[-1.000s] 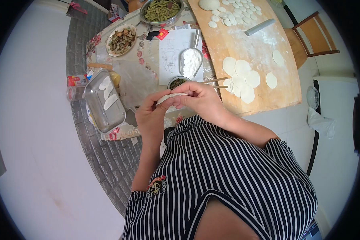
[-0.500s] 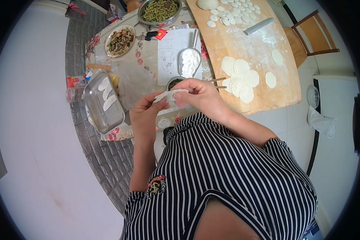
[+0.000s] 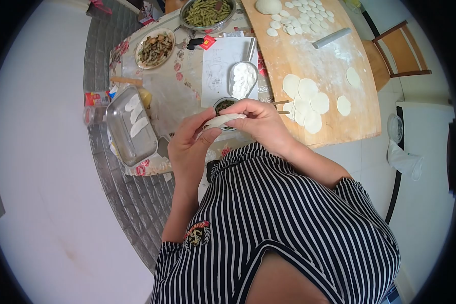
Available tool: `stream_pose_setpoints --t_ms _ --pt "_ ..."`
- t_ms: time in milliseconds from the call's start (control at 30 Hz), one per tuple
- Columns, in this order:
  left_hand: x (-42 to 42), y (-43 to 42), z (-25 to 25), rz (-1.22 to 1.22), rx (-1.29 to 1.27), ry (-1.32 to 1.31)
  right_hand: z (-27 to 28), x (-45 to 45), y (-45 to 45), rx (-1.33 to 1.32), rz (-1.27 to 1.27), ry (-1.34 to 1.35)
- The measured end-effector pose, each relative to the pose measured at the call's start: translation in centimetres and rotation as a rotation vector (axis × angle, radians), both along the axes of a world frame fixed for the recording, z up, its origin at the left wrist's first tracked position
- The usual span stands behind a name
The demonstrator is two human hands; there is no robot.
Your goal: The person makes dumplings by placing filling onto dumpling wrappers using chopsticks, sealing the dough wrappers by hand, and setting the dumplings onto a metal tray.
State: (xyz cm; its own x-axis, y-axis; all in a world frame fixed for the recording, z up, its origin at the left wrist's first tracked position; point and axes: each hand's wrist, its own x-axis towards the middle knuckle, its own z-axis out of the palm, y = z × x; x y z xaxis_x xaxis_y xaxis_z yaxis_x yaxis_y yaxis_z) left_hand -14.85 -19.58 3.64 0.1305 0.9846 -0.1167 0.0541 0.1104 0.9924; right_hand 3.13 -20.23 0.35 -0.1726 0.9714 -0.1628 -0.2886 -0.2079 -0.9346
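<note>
Head view: the left hand (image 3: 193,136) and the right hand (image 3: 263,120) meet in front of the striped shirt (image 3: 289,213), holding one folded white dough wrapper (image 3: 225,120) between them. The left hand's thumb and fingers pinch its left end, while the right hand's thumb and fingers close on the right end. The wrapper is held up over a small bowl (image 3: 228,99) of dark filling, partly hidden by the hands. Two chopsticks (image 3: 282,103) stick out past the right hand and reach over the edge of a wooden board (image 3: 334,129).

On the board, several round wrappers (image 3: 306,104) overlap in a cluster, two others lying apart to their right. Farther off are a grey rolling pin (image 3: 332,38), many small dough discs (image 3: 302,17) and a dough lump (image 3: 268,6).

Beyond the small bowl, a metal scoop (image 3: 251,49) of white powder rests on a sheet of paper (image 3: 215,63). Left of the hands, a metal tray (image 3: 141,147) holds pale folded pieces (image 3: 139,126). Toward the far side stand a plate (image 3: 139,58) of cooked food and a metal bowl (image 3: 209,28) of green pods.
</note>
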Motion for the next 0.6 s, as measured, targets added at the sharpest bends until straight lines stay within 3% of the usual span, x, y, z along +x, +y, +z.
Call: stream_pose_setpoints --t_ms 133,300,433,467,533,600 --pt "-0.2 0.2 0.1 -0.018 0.063 0.091 0.1 -0.3 -0.1 -0.059 0.007 0.130" --pt "-1.0 -0.4 -0.3 -0.056 0.383 0.301 -0.3 -0.6 -0.1 -0.015 0.030 0.092" --pt "0.3 -0.2 0.5 -0.050 0.399 0.302 0.3 -0.1 -0.2 -0.069 0.031 0.079" --pt "1.7 -0.2 1.3 0.043 0.319 0.040 0.3 0.0 -0.3 -0.068 0.032 0.078" --pt "2.3 -0.3 1.4 0.135 0.233 -0.219 0.3 0.1 -0.3 -0.061 0.020 0.144" --pt "1.1 -0.4 0.4 0.051 0.177 -0.121 0.3 0.1 -0.3 -0.079 0.027 0.154"
